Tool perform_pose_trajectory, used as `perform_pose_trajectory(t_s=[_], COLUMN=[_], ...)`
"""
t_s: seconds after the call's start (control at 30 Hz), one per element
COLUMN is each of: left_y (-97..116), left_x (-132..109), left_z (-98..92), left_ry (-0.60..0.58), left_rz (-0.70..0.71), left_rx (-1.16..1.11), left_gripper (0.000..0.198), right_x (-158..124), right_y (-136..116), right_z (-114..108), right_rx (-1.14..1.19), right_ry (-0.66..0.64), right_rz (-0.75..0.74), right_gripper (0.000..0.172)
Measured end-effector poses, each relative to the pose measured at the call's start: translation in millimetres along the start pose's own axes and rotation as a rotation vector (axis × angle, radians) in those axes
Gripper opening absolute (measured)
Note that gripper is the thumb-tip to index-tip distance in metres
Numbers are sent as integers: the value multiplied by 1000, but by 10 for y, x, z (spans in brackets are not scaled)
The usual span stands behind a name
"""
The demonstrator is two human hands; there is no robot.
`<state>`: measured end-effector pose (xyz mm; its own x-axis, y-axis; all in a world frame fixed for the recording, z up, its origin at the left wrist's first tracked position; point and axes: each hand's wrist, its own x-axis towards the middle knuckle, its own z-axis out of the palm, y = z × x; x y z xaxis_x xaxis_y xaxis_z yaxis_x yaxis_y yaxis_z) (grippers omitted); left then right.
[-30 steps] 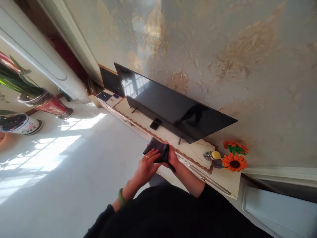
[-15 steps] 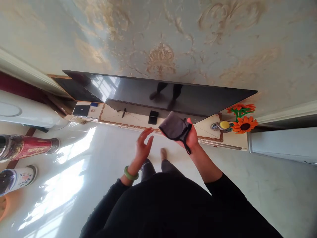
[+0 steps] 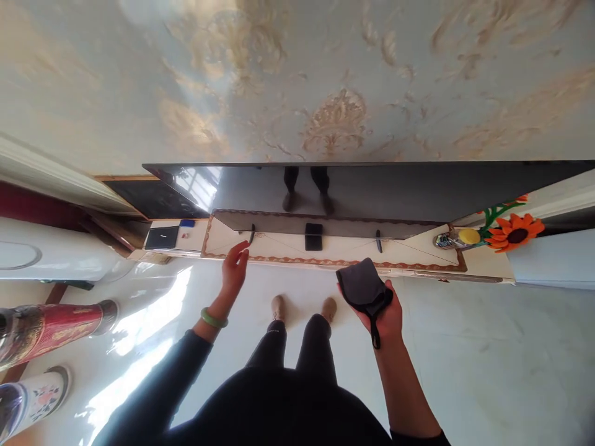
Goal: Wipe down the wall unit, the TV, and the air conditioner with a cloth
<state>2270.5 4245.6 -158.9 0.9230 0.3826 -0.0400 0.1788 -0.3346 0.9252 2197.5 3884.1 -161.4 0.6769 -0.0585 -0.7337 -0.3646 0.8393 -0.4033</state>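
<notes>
My right hand (image 3: 388,317) holds a folded grey cloth (image 3: 365,285) with black edging and a black loop that hangs over the palm toward the wrist. The fingers curl round it from below, and it is apart from the cabinet. My left hand (image 3: 235,267) is empty, fingers loosely bent and apart, and a green bangle (image 3: 214,318) circles its wrist. It hovers by the front edge of the low cabinet, close in view to the left foot (image 3: 251,234) of the television. In front of me stands the wide black television (image 3: 390,191), with legs reflected in its screen.
On the cabinet (image 3: 279,244) are a small black box (image 3: 313,236), a dark flat item (image 3: 162,237) and a bottle (image 3: 447,240) beside orange flowers (image 3: 517,235). A red vase (image 3: 69,325) and a white floral vase (image 3: 44,396) stand left. A white appliance (image 3: 558,257) borders the right.
My view has shifted and levelled toward the television. My hands are farther apart: the left has moved left, and the right, with the grey cloth, has come lower and to the right.
</notes>
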Motion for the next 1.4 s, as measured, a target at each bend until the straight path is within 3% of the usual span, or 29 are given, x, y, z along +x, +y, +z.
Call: perform_pose_trajectory(t_s=[0.07, 0.17, 0.3, 0.43, 0.53, 0.7, 0.8, 0.87, 1.0, 1.1, 1.17, 1.23, 1.3, 1.4], left_y=[-94, -132, -58, 94, 202, 217, 121, 43, -57, -55, -39, -24, -11, 15], left_x=[272, 622, 1014, 1384, 1677, 2171, 2400, 2508, 2638, 2693, 2724, 2757, 2787, 2821], left_z=[-229, -405, -564, -867, -1092, -1270, -1309, -1338, -1411, -1461, -1491, -1524, -1562, -1614], left_ry=[105, 256, 434, 572, 608, 545, 425, 323, 147, 60, 50, 56, 44, 32], left_rz=[10, 47, 97, 139, 173, 208, 250, 285, 281, 315, 331, 310, 292, 334], left_rx=[6, -14, -65, -104, -128, -163, -230, -286, -345, -361, -339, -308, -290, -235], left_gripper=[38, 32, 27, 26, 30, 31, 33, 39, 34, 25, 18, 13, 12, 7], right_x=[54, 135, 187, 159, 61, -183, -252, -241, -82, 142, 307, 444, 526, 551], right_y=[228, 422, 351, 116, 59, 411, 805, 1069, 1540, 1894, 2130, 2330, 2461, 2507], right_z=[21, 122, 394, 872, 1412, 2517, 3099, 3423, 4012, 4424, 4635, 4760, 4798, 4755], right_rx=[-17, -64, -124, -406, -549, -602, -684, -754, -946, -1137, -1359, -1635, -1836, -1912], right_ry=[24, 17, -44, 16, 44, -180, -376, -504, -692, -694, -651, -608, -586, -576], right_rz=[25, 67, 52, -82, -214, -387, -415, -516, -1082, -1457, -1526, -1469, -1400, -1407], right_gripper=[50, 56, 64, 52, 48, 53, 43, 37, 34, 44, 52, 57, 60, 61])
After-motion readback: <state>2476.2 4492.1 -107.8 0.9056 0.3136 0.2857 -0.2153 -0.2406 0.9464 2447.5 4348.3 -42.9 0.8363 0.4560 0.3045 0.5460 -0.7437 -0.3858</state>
